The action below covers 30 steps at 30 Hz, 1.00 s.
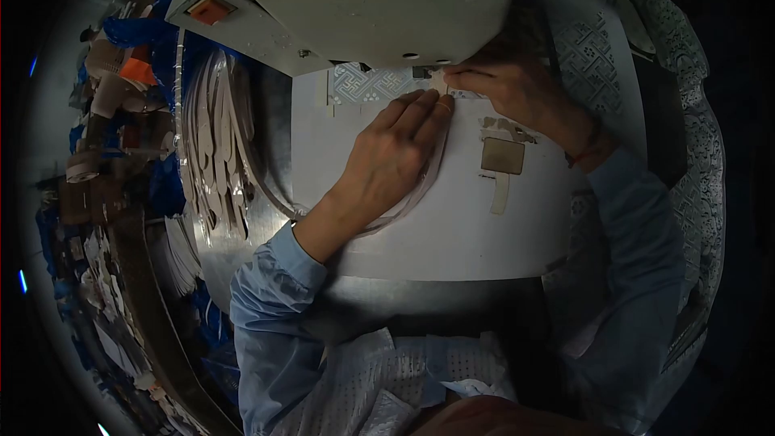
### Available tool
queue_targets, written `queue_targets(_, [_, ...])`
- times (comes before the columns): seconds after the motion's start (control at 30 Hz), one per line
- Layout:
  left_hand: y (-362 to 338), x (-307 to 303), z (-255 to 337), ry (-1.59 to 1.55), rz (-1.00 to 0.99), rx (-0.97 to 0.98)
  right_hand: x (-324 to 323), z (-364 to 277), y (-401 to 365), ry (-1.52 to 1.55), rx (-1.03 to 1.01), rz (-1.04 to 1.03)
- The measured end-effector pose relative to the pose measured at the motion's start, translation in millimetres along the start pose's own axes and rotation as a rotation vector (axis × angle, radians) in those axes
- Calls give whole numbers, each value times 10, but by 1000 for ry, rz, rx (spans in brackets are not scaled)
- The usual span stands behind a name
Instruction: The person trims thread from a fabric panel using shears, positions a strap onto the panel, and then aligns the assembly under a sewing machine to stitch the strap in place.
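A pale beige strap [428, 182] curves out from under my left hand [395, 145] and loops back toward my wrist. The fingers of that hand are together and bent slightly over the strap, holding it against the white work surface; the thumb is hidden. My right hand [517, 93] pinches a pale end of what looks like the same strap, close under the front edge of a grey machine head [363, 0]. Between the fingertips the detail is too small and dim to make out. A silvery patterned strip [375, 85] lies under the machine, left of both hands.
A bundle of beige straps [214, 137] hangs at the left. On the white board [404, 254] sit a brownish square pad [502, 156] and a short pale strip [500, 194]. An orange switch [210, 10] is on the machine. Patterned sheeting [593, 64] lies at the right.
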<state>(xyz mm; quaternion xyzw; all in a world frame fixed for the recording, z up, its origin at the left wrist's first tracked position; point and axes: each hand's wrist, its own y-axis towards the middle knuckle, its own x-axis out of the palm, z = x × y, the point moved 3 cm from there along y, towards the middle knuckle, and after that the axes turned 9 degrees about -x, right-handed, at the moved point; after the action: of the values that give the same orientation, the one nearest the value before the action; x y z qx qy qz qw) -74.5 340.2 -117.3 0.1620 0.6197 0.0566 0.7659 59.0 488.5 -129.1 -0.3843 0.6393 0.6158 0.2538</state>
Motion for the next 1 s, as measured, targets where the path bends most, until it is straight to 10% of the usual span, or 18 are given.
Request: queue_targets(1.0, [-182, -118, 122, -12, -13, 31, -107, -388, -63, -39, 15, -131])
